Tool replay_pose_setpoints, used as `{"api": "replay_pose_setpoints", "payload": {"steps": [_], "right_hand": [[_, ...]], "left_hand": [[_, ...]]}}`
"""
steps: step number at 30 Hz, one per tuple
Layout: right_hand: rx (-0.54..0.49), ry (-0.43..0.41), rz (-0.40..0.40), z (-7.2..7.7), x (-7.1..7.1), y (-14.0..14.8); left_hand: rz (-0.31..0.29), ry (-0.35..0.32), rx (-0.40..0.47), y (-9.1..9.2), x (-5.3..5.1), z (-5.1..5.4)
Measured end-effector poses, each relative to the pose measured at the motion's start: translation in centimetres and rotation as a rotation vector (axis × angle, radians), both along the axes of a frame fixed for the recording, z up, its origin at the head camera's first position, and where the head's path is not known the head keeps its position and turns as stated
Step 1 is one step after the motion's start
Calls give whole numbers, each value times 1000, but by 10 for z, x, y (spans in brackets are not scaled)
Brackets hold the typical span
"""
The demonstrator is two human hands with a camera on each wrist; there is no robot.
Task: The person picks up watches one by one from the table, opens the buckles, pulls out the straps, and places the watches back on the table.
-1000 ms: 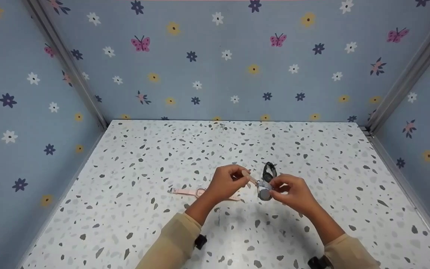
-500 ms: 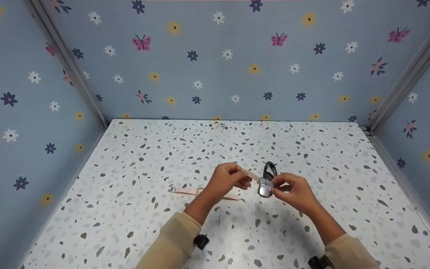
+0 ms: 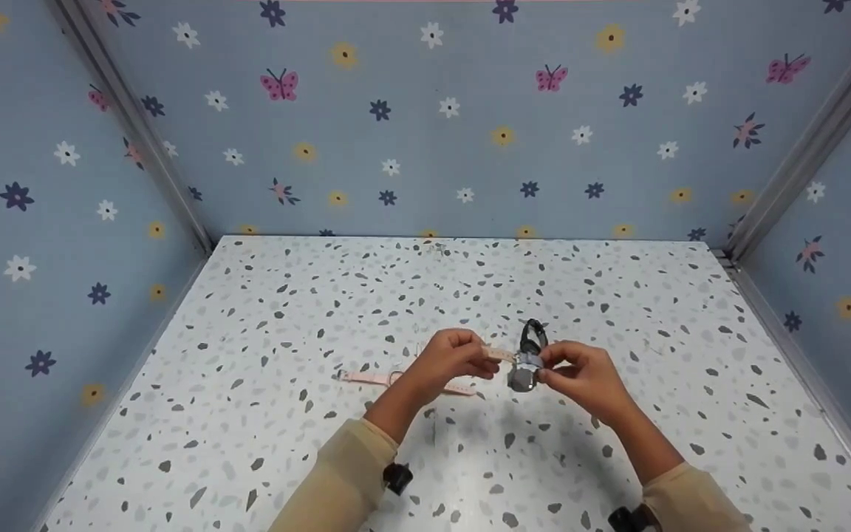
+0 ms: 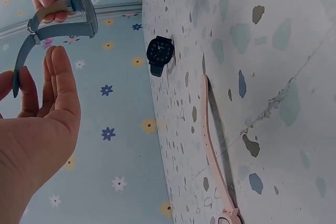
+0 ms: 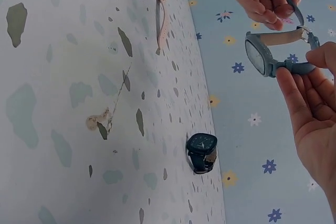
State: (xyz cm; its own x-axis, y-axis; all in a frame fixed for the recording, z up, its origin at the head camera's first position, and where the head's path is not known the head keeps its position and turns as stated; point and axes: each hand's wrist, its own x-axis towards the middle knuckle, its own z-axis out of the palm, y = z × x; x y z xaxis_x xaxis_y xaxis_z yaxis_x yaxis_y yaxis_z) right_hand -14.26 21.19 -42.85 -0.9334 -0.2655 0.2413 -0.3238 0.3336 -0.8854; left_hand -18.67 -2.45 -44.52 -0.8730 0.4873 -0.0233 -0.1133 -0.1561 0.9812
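A blue-grey watch [image 3: 522, 377] with a tan-lined strap is held up between both hands. My left hand [image 3: 449, 362] pinches the loose strap end; in the left wrist view the thumb and a finger of that hand [image 4: 42, 124] grip the strap tip [image 4: 22, 69]. My right hand [image 3: 586, 380] pinches the strap near the case and buckle, and in the right wrist view its thumb and fingers [image 5: 315, 98] close on the band beside the watch face [image 5: 257, 56]. The strap runs through the buckle [image 5: 305, 33].
A black watch [image 3: 533, 337] with its band looped rests on the table [image 3: 307, 458] just behind the hands. A pink watch [image 3: 366, 378] lies stretched out at the left, partly behind the left forearm. Patterned blue walls [image 3: 440, 74] stand behind and at both sides.
The left hand has lowered slightly and its fingers have curled in, the strap end now nearly level. The watch case has tilted a little. The right hand has barely moved.
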Motion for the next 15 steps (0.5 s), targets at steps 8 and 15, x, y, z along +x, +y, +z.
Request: {"api": "replay_pose_setpoints", "payload": {"steps": [8, 15], "right_hand": [[53, 21, 14, -32, -13, 5], [85, 119, 22, -35, -16, 1]], "left_hand": [[-4, 3, 92, 5, 2, 5], [-25, -7, 129, 6, 6, 7]]}}
